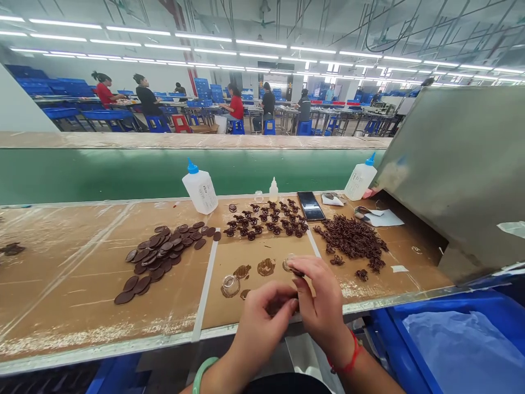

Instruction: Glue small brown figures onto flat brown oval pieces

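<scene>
Right now your right hand [322, 293] pinches a dark brown piece [298, 273] between thumb and fingers, just beside a small clear dish [288, 262] at the near part of the workbench [82, 306]. Your left hand [266, 312] is close by with its fingers curled and its thumb bent in towards them; its inner side is shadowed, so you cannot tell from this view whether it grips anything.

Beyond your hands, rows of small dark animal figures [266, 219] stand on bases. To your left lies a loose pile of dark brown oval discs [164, 249], and to your right a heap of loose dark brown figures [355, 241]. Nearer your left hand, a round clear cup [230, 285] rests by brown wet-looking patches [266, 267].

Along the far edge you have a blue-capped bottle [200, 191] on the left, a small dropper bottle [273, 190] in the middle, and a second blue-capped bottle [360, 181] on the right. A smartphone [310, 206] lies between the standing figures and the heap.
</scene>
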A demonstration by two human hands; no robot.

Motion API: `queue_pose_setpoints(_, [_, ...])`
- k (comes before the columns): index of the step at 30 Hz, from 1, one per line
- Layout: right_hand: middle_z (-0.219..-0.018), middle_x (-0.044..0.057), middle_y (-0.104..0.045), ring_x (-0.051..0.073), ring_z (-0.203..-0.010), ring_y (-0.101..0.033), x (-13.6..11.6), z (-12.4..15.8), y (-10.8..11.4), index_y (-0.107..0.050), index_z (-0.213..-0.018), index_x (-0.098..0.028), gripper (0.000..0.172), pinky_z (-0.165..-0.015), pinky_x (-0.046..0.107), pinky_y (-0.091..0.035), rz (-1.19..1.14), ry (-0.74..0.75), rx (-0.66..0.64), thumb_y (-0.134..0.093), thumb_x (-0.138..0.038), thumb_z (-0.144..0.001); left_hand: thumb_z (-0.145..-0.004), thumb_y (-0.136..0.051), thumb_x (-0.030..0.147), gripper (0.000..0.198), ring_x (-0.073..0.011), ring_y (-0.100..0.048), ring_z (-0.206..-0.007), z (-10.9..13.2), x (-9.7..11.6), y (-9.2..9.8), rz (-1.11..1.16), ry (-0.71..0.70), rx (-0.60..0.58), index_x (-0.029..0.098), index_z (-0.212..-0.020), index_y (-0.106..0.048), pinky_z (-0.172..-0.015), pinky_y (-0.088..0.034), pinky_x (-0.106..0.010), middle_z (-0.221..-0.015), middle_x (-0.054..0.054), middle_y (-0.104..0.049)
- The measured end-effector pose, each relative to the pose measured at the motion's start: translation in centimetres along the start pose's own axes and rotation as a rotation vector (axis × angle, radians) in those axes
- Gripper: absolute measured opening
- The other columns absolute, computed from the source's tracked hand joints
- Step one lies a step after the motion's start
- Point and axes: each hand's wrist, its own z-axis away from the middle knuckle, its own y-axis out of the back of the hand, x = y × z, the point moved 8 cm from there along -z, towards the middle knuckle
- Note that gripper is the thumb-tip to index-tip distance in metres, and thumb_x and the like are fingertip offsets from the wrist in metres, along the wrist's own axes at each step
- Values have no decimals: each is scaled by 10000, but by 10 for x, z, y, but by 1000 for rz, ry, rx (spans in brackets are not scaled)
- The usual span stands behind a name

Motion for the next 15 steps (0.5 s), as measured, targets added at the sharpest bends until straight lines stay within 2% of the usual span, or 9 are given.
queue_pose_setpoints(3, [-1069, 34, -663, 193, -1046, -617, 1, -3, -5, -637, -1137, -257, 230, -947, 353, -484, 25, -9, 37, -525, -150, -966, -886, -584, 208, 165, -142, -669, -738, 6, 14, -4, -222, -204, -34, 158, -933, -734, -677, -542, -196, -862, -66, -729])
queue_pose_setpoints(7, [-1033, 31, -638, 156, -984, -627, 7, 2, -2, -566, -1144, -244, 166, -886, 306, -495, -13, -83, 173, -453, -203, -1029, -903, -605, 210, 236, -180, -716, -900, 14, 18, -5, -276, -323, -50, 193, -1107, -724, -785, -576, -220, -1046, -85, -742])
queue_pose_setpoints(11, [-978, 10, -634, 126, -914, -632, 11, 7, 1, -501, -1151, -251, 127, -847, 276, -502, -84, -139, 306, -411, -245, -1062, -884, -673, 201, 293, -196, -701, -1042, 19, 30, -9, -306, -531, -86, 219, -1174, -706, -937, -542, -232, -1110, -90, -733])
queue_pose_setpoints(13, [-957, 6, -631, 119, -888, -632, 12, 9, 0, -488, -1148, -248, 116, -829, 267, -505, -108, -164, 331, -405, -261, -1068, -897, -650, 194, 273, -182, -713, -996, 18, 34, -10, -298, -605, -92, 221, -1161, -715, -906, -545, -211, -1067, -86, -745])
queue_pose_setpoints(15, [-956, 8, -630, 120, -886, -635, 13, 10, -4, -491, -1142, -243, 115, -824, 268, -507, -123, -189, 317, -408, -278, -1070, -917, -619, 210, 217, -166, -728, -883, 15, 33, -5, -270, -590, -45, 215, -1096, -743, -818, -561, -191, -976, -78, -760])
